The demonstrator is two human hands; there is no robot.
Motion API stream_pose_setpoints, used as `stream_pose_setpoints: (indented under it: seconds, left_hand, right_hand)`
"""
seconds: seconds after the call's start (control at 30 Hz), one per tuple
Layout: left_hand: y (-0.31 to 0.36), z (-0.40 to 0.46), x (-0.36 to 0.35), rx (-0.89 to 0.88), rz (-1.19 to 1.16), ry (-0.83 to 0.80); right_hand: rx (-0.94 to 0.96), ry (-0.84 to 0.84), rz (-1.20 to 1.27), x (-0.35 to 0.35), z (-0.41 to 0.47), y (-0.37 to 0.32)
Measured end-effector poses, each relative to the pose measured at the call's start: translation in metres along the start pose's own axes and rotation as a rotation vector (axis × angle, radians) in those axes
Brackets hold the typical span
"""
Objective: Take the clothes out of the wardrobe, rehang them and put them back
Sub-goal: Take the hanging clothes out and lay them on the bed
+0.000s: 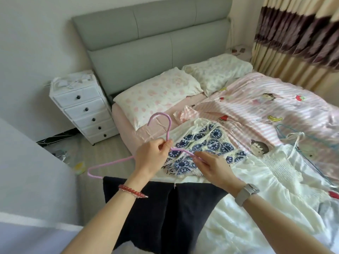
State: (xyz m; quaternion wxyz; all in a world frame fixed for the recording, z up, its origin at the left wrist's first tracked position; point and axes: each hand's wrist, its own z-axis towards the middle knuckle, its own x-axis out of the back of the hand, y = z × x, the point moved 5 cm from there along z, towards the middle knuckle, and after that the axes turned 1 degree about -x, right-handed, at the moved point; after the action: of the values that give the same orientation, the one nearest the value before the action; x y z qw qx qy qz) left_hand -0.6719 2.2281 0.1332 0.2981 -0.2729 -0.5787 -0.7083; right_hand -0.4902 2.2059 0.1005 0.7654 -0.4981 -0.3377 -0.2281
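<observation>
A pink hanger is held above the bed's near edge. My left hand pinches it at the base of its hook. My right hand pinches the hanger's right arm, just over a blue-and-white crochet top that lies flat on the bed. A dark garment hangs over the bed's edge below my hands. A white dress is spread to the right, with a blue hanger beside its straps.
The bed has a pink striped cover and two pillows. A white drawer unit stands at the left of the headboard. Small items lie on the floor by it. Curtains hang at the right.
</observation>
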Motion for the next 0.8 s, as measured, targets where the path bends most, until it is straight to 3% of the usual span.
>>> stream_pose_setpoints:
  seconds: [0.1, 0.23, 0.37, 0.43, 0.63, 0.8]
  left_hand:
    - [-0.010, 0.029, 0.019, 0.023, -0.074, 0.066]
    - [-0.022, 0.070, 0.066, 0.013, -0.135, 0.271]
    - [-0.024, 0.116, 0.115, -0.079, -0.015, 0.516]
    - [-0.028, 0.144, 0.129, -0.094, 0.016, 0.556]
    - [-0.072, 0.228, 0.112, 0.001, -0.053, 0.440]
    - [-0.128, 0.306, 0.044, 0.087, -0.024, 0.224]
  right_hand:
    - [0.017, -0.006, 0.102, -0.012, 0.039, -0.009]
    - [-0.014, 0.031, 0.333, -0.027, 0.101, -0.037]
    - [-0.015, 0.060, 0.469, -0.032, 0.166, -0.066]
    - [-0.028, 0.096, 0.523, -0.031, 0.199, -0.071]
    - [-0.088, 0.238, 0.598, -0.021, 0.307, -0.049]
    - [-0.299, 0.352, 0.553, -0.030, 0.383, 0.038]
